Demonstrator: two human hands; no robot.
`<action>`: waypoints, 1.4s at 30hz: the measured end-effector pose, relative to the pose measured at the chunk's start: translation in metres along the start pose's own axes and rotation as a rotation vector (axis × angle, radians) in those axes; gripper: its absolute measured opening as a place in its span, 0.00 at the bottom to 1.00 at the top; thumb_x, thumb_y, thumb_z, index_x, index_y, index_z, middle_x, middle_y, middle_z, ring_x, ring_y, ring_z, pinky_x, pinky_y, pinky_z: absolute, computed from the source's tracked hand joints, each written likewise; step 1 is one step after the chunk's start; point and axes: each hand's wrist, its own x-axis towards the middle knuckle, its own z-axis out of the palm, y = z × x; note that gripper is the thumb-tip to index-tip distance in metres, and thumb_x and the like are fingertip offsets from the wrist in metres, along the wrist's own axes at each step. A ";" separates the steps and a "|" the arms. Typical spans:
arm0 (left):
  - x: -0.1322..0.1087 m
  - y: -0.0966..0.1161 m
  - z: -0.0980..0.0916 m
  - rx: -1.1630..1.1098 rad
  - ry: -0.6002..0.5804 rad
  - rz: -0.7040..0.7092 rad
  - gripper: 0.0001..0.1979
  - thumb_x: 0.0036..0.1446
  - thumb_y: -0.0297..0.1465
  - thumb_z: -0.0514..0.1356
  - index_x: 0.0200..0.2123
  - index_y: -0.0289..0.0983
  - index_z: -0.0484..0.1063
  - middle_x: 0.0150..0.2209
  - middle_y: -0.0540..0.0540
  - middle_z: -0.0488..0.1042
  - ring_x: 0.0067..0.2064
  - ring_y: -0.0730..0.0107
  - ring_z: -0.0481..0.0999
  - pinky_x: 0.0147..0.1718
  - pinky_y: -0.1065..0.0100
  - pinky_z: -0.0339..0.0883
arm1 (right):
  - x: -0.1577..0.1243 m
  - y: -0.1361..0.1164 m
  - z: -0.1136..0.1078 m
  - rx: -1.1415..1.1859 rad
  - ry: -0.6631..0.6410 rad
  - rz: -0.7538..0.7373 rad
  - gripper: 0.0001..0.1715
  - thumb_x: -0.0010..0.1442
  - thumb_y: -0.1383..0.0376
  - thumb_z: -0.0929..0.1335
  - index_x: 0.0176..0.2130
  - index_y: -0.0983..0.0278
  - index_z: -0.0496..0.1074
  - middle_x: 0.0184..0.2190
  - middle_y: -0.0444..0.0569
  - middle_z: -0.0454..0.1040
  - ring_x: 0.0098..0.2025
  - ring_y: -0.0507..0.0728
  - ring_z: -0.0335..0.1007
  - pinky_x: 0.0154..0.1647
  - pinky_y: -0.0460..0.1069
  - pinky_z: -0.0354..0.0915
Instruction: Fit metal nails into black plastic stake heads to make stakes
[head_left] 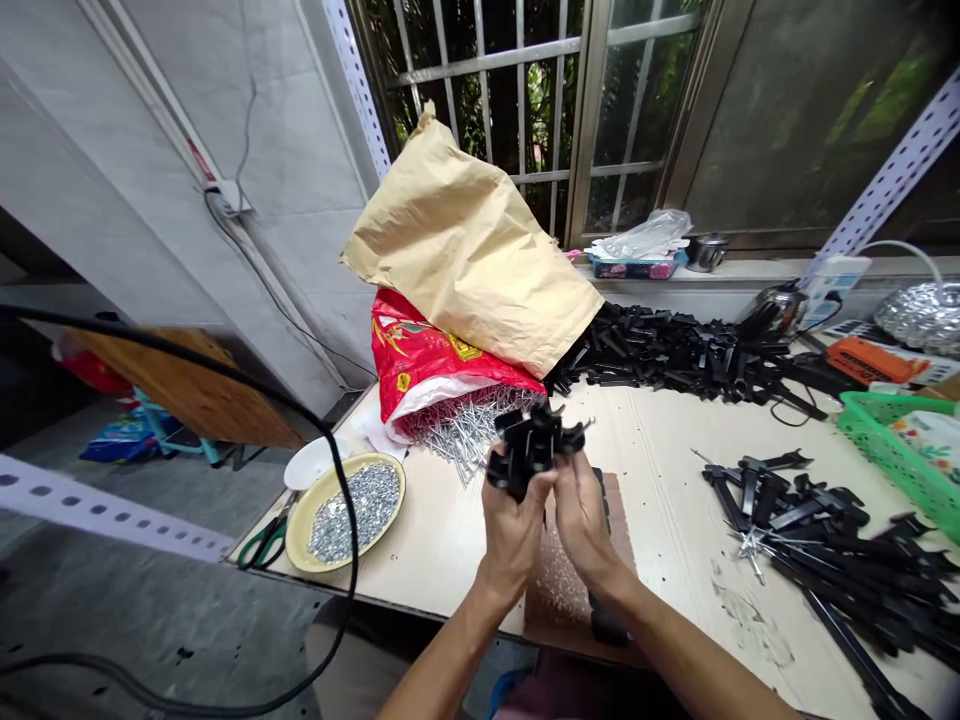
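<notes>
My left hand (511, 525) and my right hand (581, 515) are side by side over the table's front part, both closed around a cluster of black plastic parts (532, 445). The cluster is blurred, with notched ends facing away from me; the palms hide its lower side. A thin metal pin pokes out at its right. Under the hands lies a brown board (559, 585) with pale crumbs and a dark long object (606, 615) along its right side. Just beyond the hands, silvery nails (465, 430) spill from a red bag (420, 345).
A yellow bowl (296, 535) of small metal pieces and green-handled scissors (264, 543) sit left. Black parts (675, 350) are heaped at the back; longer black assemblies (840, 560) lie right, near a green basket (885, 440). A black cable (341, 470) hangs across the left.
</notes>
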 end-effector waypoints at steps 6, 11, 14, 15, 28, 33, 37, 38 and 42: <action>0.022 -0.032 0.013 -0.031 -0.062 -0.080 0.23 0.54 0.45 0.58 0.47 0.35 0.68 0.45 0.40 0.74 0.50 0.61 0.71 0.51 0.65 0.62 | 0.019 0.044 -0.005 -0.357 -0.003 0.024 0.23 0.66 0.59 0.54 0.56 0.62 0.61 0.43 0.54 0.71 0.47 0.60 0.68 0.49 0.57 0.65; 0.035 -0.045 0.022 -0.329 -0.217 -0.307 0.27 0.43 0.39 0.68 0.46 0.34 0.71 0.45 0.40 0.76 0.49 0.59 0.73 0.51 0.62 0.63 | 0.020 0.065 -0.012 -0.445 -0.086 -0.109 0.30 0.65 0.64 0.54 0.65 0.61 0.48 0.56 0.54 0.63 0.59 0.59 0.58 0.59 0.59 0.57; 0.045 -0.046 0.027 -0.495 -0.204 -0.403 0.25 0.40 0.36 0.70 0.43 0.33 0.74 0.43 0.41 0.77 0.46 0.61 0.75 0.48 0.63 0.66 | 0.018 0.065 -0.012 -0.527 -0.073 -0.073 0.35 0.62 0.68 0.55 0.66 0.58 0.41 0.61 0.52 0.56 0.64 0.60 0.49 0.61 0.65 0.51; 0.047 -0.046 0.028 -0.507 -0.193 -0.400 0.24 0.39 0.35 0.70 0.42 0.33 0.74 0.43 0.41 0.77 0.45 0.62 0.76 0.47 0.64 0.66 | 0.018 0.063 -0.012 -0.536 -0.070 -0.079 0.37 0.61 0.69 0.55 0.66 0.57 0.39 0.63 0.50 0.53 0.66 0.60 0.44 0.62 0.66 0.48; 0.071 -0.057 0.034 0.052 0.106 -0.054 0.15 0.43 0.37 0.67 0.33 0.34 0.75 0.34 0.43 0.79 0.39 0.60 0.77 0.41 0.61 0.69 | 0.003 0.064 -0.048 -0.210 0.218 -0.030 0.32 0.58 0.67 0.62 0.61 0.56 0.53 0.60 0.54 0.55 0.52 0.58 0.66 0.52 0.57 0.65; 0.078 -0.071 0.041 0.080 0.006 0.027 0.16 0.46 0.36 0.66 0.37 0.34 0.74 0.38 0.43 0.78 0.40 0.61 0.76 0.42 0.62 0.68 | -0.003 0.069 -0.067 -0.229 0.293 0.022 0.26 0.60 0.66 0.63 0.57 0.57 0.58 0.56 0.54 0.60 0.46 0.56 0.70 0.48 0.56 0.67; 0.091 -0.094 0.056 0.230 -0.276 0.216 0.20 0.49 0.35 0.65 0.45 0.36 0.70 0.42 0.42 0.76 0.43 0.60 0.75 0.44 0.61 0.67 | -0.001 0.072 -0.080 -0.225 0.376 0.039 0.24 0.59 0.64 0.64 0.55 0.59 0.61 0.54 0.54 0.62 0.42 0.54 0.71 0.44 0.54 0.69; 0.096 -0.102 0.061 0.284 -0.376 0.269 0.21 0.49 0.34 0.65 0.47 0.36 0.69 0.44 0.41 0.75 0.45 0.59 0.74 0.45 0.60 0.66 | 0.000 0.074 -0.083 -0.215 0.396 0.038 0.23 0.59 0.64 0.64 0.54 0.59 0.61 0.54 0.54 0.62 0.41 0.54 0.71 0.45 0.54 0.68; 0.111 -0.137 0.085 0.438 -0.612 0.349 0.31 0.50 0.33 0.64 0.57 0.35 0.61 0.52 0.36 0.69 0.52 0.54 0.69 0.50 0.56 0.62 | 0.006 0.080 -0.096 -0.199 0.479 0.038 0.22 0.58 0.64 0.65 0.53 0.60 0.62 0.53 0.53 0.64 0.39 0.52 0.71 0.48 0.55 0.67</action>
